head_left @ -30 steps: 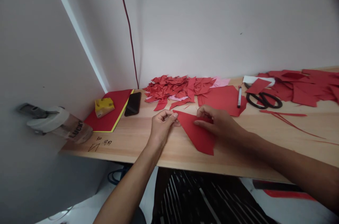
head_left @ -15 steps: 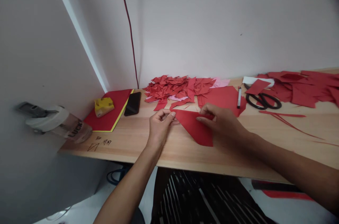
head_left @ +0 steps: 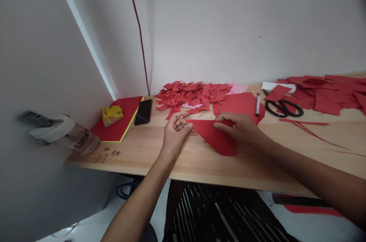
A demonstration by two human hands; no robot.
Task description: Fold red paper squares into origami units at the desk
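Note:
Between my hands a piece of red paper [head_left: 219, 138] is held up over the table, its straight edge on top and a slanted edge running down to the right. My left hand [head_left: 177, 129] pinches its left corner between thumb and fingers. Farther along the top edge, my right hand [head_left: 241, 129] grips the paper with thumb and forefinger; its other fingers are partly hidden. Just behind lies a pile of folded red paper pieces [head_left: 183, 93], and beside it a larger red sheet [head_left: 238, 104].
Black-handled scissors [head_left: 291, 108], a marker [head_left: 257, 104] and thin red strips [head_left: 304, 123] lie on the right, before a heap of red paper [head_left: 328, 97]. On the left are a phone [head_left: 143, 112], a yellow packet [head_left: 112, 115] on a red pad [head_left: 103, 130], and a bottle [head_left: 67, 133].
My right hand has shifted its hold on the paper's top edge, and the lower part of the sheet has swung slightly right and up. My left hand has moved slightly right, still pinching the corner.

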